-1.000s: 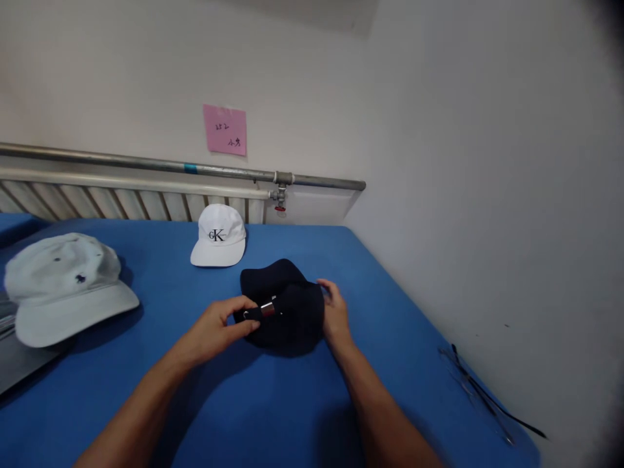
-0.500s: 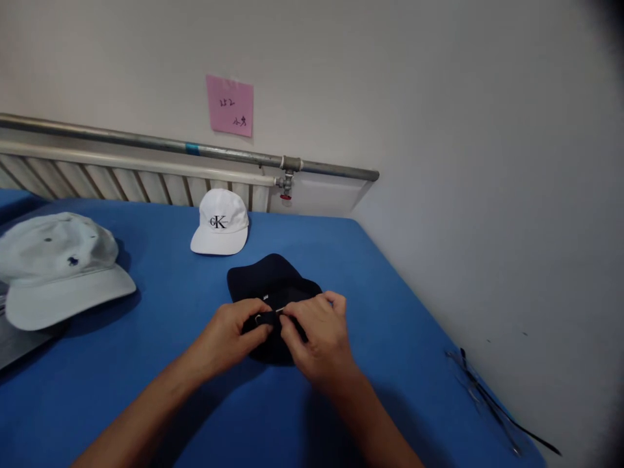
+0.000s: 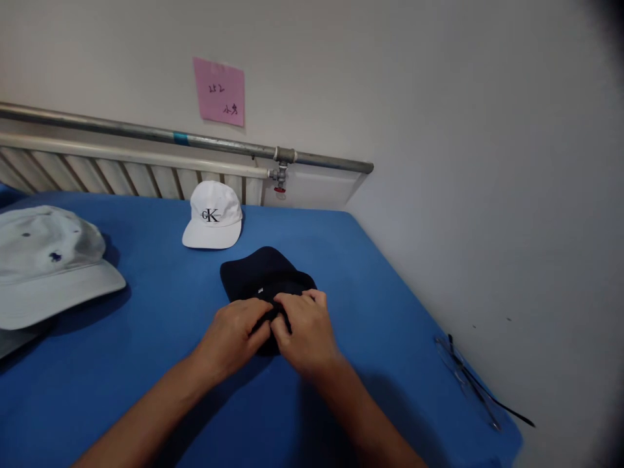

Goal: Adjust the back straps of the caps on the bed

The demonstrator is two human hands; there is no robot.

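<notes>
A dark baseball cap [image 3: 258, 270] lies on the blue table [image 3: 312, 244], its brim pointing away to the upper left and a small white tag showing inside. At the near side of this cap, my left hand [image 3: 234, 335] pinches its back strap between thumb and fingers. Close beside it, my right hand [image 3: 305, 331] is also closed on the strap, the fingertips of both hands almost touching. Most of the strap and its fastening are hidden by my fingers.
Beyond the dark cap stands a white cap [image 3: 213, 216] with black letters. A pale cap [image 3: 53, 260] rests on a grey cap at left. Eyeglasses [image 3: 468, 374] lie by the right edge along the wall. A radiator [image 3: 97, 170] and metal pipe [image 3: 219, 143] run behind.
My right hand has moved in closer to my left. The metal piece and strap end that showed between the fingers are now covered. The whole view has shifted slightly.
</notes>
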